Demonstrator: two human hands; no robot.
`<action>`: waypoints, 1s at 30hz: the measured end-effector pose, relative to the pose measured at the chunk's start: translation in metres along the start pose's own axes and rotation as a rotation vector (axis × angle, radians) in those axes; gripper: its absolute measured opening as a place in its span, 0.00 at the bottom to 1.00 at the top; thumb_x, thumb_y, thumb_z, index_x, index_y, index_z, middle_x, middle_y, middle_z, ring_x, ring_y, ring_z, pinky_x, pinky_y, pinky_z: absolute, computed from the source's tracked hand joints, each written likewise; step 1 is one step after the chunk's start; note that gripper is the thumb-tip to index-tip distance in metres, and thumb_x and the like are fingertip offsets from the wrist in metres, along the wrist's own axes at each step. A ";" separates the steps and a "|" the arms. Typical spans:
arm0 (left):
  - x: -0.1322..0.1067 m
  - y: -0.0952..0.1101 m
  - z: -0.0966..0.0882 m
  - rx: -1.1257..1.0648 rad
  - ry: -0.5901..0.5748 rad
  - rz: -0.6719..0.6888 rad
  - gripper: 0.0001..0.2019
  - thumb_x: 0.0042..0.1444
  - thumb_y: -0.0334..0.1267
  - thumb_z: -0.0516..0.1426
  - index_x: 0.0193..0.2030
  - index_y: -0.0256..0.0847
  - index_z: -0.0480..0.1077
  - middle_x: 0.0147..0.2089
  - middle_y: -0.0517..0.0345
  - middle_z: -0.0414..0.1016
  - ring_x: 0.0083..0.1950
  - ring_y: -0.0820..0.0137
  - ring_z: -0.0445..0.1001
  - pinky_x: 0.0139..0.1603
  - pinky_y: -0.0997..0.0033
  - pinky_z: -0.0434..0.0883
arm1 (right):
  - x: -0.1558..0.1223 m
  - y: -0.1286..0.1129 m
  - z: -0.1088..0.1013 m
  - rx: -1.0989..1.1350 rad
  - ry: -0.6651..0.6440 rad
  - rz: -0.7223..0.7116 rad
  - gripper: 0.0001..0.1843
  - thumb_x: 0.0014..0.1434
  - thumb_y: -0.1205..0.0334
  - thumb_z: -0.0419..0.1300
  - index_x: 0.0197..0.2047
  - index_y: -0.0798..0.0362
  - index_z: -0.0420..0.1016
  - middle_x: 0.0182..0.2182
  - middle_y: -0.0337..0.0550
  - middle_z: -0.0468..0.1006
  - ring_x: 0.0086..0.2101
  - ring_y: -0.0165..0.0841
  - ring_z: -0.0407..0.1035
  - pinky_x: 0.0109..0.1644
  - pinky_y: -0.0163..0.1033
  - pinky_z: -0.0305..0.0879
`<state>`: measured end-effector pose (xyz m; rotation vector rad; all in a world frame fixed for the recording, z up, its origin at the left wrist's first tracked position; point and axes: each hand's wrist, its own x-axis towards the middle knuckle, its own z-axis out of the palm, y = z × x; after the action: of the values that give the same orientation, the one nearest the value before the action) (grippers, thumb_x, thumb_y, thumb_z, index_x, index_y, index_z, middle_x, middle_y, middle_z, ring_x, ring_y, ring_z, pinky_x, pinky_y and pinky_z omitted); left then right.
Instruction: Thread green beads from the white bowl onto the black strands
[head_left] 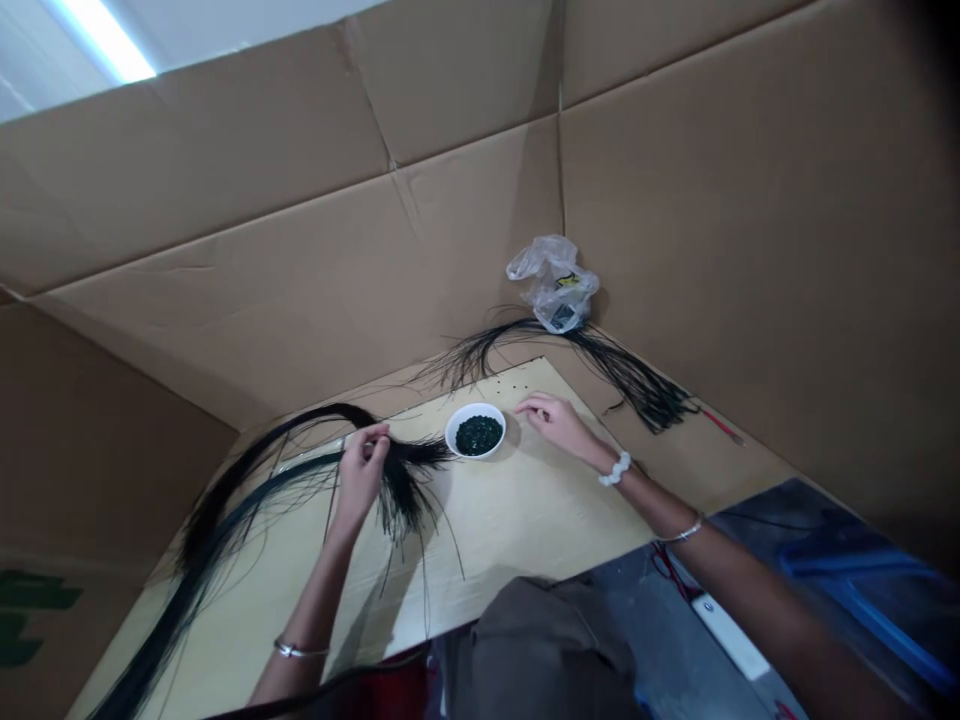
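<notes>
Now your left hand (364, 470) pinches a bundle of long black strands (409, 490) just left of the white bowl (450, 432) of dark green beads (478, 435); your right hand (551, 420), loosely open and holding nothing, rests just right of it. More black strands (630, 375) lie beyond the bowl.

Pale wooden board (495, 530), small holes along the far edge. On it: one white bowl (457, 437) of dark green beads (478, 435); one long black hank (225, 510) of fibres. Beyond that edge: second hank (630, 375), plastic bag (553, 285).
</notes>
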<state>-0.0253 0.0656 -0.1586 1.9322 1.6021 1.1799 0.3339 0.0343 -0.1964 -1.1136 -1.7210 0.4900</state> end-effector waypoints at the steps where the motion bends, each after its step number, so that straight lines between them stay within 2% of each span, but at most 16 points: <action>1: -0.010 -0.007 0.003 0.054 -0.031 0.047 0.16 0.60 0.47 0.55 0.47 0.39 0.73 0.50 0.48 0.76 0.50 0.59 0.74 0.53 0.56 0.71 | 0.002 -0.009 0.014 0.039 0.027 -0.020 0.14 0.61 0.74 0.54 0.39 0.55 0.80 0.39 0.44 0.80 0.36 0.30 0.72 0.45 0.36 0.66; 3: -0.023 -0.019 0.012 0.175 -0.198 0.205 0.13 0.60 0.43 0.57 0.47 0.40 0.75 0.48 0.48 0.76 0.52 0.58 0.73 0.57 0.54 0.69 | 0.009 -0.027 0.039 0.087 0.100 -0.089 0.13 0.61 0.75 0.53 0.37 0.55 0.79 0.37 0.43 0.79 0.38 0.31 0.72 0.47 0.37 0.66; 5: -0.029 -0.028 0.021 0.270 -0.327 0.321 0.13 0.61 0.38 0.57 0.52 0.42 0.74 0.52 0.48 0.75 0.56 0.58 0.71 0.59 0.54 0.67 | 0.019 -0.043 0.058 0.116 0.136 -0.181 0.14 0.62 0.75 0.53 0.35 0.54 0.78 0.36 0.43 0.79 0.39 0.32 0.71 0.47 0.37 0.65; 7: -0.029 -0.032 0.029 0.380 -0.390 0.352 0.13 0.60 0.35 0.58 0.52 0.44 0.75 0.53 0.49 0.74 0.56 0.57 0.70 0.58 0.54 0.67 | 0.029 -0.057 0.074 0.143 0.152 -0.239 0.14 0.62 0.76 0.52 0.34 0.54 0.77 0.34 0.42 0.78 0.39 0.32 0.71 0.46 0.37 0.65; 9: -0.025 -0.032 0.034 0.448 -0.421 0.350 0.11 0.60 0.32 0.58 0.48 0.43 0.77 0.51 0.49 0.74 0.53 0.58 0.71 0.55 0.57 0.68 | 0.036 -0.067 0.088 0.168 0.163 -0.267 0.13 0.61 0.76 0.53 0.34 0.54 0.76 0.33 0.41 0.77 0.37 0.31 0.71 0.44 0.36 0.65; 12: -0.013 -0.029 0.036 0.486 -0.468 0.357 0.07 0.60 0.30 0.58 0.40 0.42 0.77 0.46 0.51 0.75 0.50 0.60 0.72 0.52 0.60 0.68 | 0.040 -0.075 0.108 0.203 0.184 -0.269 0.13 0.60 0.77 0.53 0.33 0.54 0.76 0.32 0.41 0.77 0.36 0.31 0.71 0.43 0.36 0.66; 14: -0.004 -0.026 0.037 0.466 -0.489 0.386 0.06 0.60 0.31 0.59 0.40 0.42 0.77 0.46 0.51 0.76 0.49 0.60 0.72 0.52 0.60 0.67 | 0.037 -0.075 0.117 0.219 0.197 -0.260 0.13 0.61 0.76 0.53 0.33 0.54 0.75 0.32 0.41 0.77 0.36 0.31 0.71 0.42 0.36 0.66; 18: 0.005 -0.025 0.043 0.403 -0.464 0.454 0.11 0.61 0.35 0.61 0.50 0.43 0.76 0.50 0.50 0.75 0.52 0.60 0.71 0.56 0.59 0.67 | 0.028 -0.066 0.120 0.182 0.207 -0.283 0.13 0.62 0.75 0.52 0.34 0.54 0.76 0.33 0.42 0.77 0.36 0.31 0.71 0.43 0.37 0.66; 24: -0.002 -0.019 0.059 0.331 -0.525 0.553 0.09 0.60 0.38 0.62 0.47 0.45 0.78 0.51 0.52 0.75 0.55 0.61 0.70 0.58 0.60 0.66 | 0.017 -0.055 0.106 0.071 0.236 -0.354 0.14 0.64 0.74 0.51 0.33 0.54 0.76 0.32 0.42 0.78 0.36 0.32 0.70 0.44 0.38 0.66; 30: -0.008 -0.013 0.066 0.380 -0.514 0.578 0.06 0.63 0.35 0.59 0.42 0.44 0.79 0.47 0.52 0.77 0.53 0.60 0.69 0.55 0.59 0.64 | 0.013 -0.055 0.107 0.028 0.219 -0.383 0.14 0.64 0.72 0.51 0.34 0.54 0.76 0.33 0.44 0.78 0.36 0.32 0.71 0.44 0.39 0.67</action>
<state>0.0185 0.0765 -0.2093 2.7753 1.0726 0.4709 0.2125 0.0359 -0.1953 -0.7603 -1.6743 0.1463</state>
